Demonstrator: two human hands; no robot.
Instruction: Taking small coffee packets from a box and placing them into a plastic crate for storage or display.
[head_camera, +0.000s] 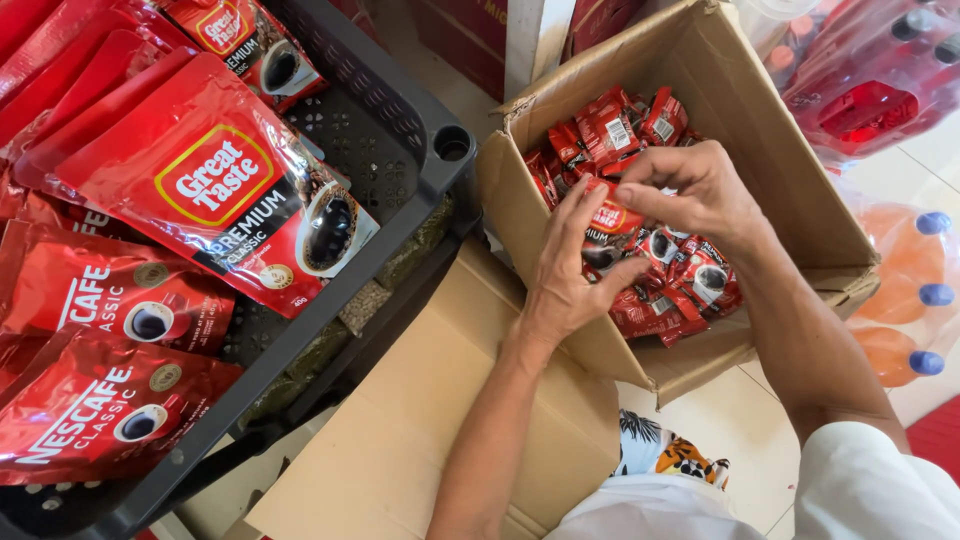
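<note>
Both my hands reach into an open cardboard box (800, 190) that holds several small red coffee sachets (625, 120). My left hand (570, 270) holds a small red sachet (608, 228) from below, thumb and fingers wrapped around its sides. My right hand (695, 190) pinches the top edge of the same sachet with its fingertips. More sachets (690, 285) lie under and beside my hands.
A dark plastic crate (400, 130) at the left carries large red coffee pouches (215, 190). A closed cardboard box (430, 420) lies below. Shrink-wrapped bottles of red drink (870, 90) and orange drink (905, 300) stand at the right on pale floor tiles.
</note>
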